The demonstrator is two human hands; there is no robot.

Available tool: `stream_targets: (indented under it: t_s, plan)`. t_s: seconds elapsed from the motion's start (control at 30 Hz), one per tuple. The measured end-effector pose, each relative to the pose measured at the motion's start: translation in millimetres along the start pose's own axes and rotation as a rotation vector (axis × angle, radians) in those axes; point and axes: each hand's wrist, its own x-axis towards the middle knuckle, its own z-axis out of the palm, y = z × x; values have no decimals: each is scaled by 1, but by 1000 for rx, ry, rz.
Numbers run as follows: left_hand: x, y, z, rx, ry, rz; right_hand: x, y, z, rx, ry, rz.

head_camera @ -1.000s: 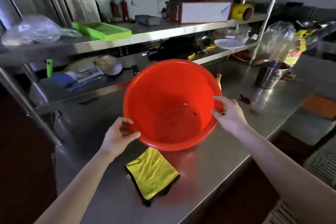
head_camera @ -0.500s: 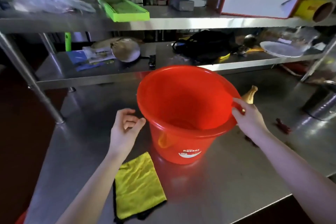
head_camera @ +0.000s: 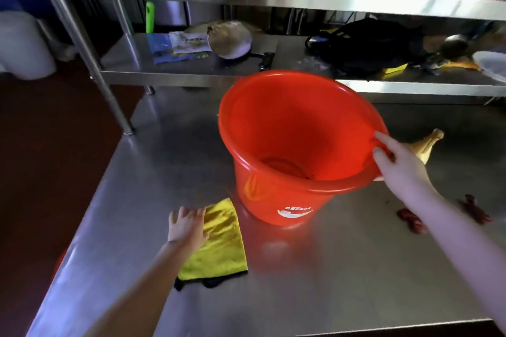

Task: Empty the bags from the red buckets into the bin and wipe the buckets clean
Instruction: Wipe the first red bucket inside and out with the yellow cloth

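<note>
Right hand (head_camera: pixel 402 164) is gripping the red bucket (head_camera: pixel 290 145) rim, bucket sitting mid-desk (head_camera: pixel 342 282). Left hand (head_camera: pixel 187 227), fingers spread, is resting flat on the yellow cloth (head_camera: pixel 219 246) toward the front edge.

Dim, soft-focus, glare on steel, edges warped.

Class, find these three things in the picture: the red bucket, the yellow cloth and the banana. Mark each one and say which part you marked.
red bucket (head_camera: pixel 276 201): head view, on its outer front wall above the label.
yellow cloth (head_camera: pixel 223 249): head view, middle of its top face.
banana (head_camera: pixel 427 143): head view, on its stem end.
</note>
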Motion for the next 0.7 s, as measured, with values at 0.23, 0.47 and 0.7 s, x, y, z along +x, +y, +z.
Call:
stream_targets:
  t_s: [0.23, 0.47, 0.7]
  plan:
    - [-44, 11, -11, -407, 113, -103, 7, -10, 0, -37, -128, -100]
    - [-122, -9, -100, -740, 2, 4, -1, -22, 12, -5, -180, -176]
    - [-191, 8, -217, -902, 46, 238, -36, -65, 1, -527, 20, -353]
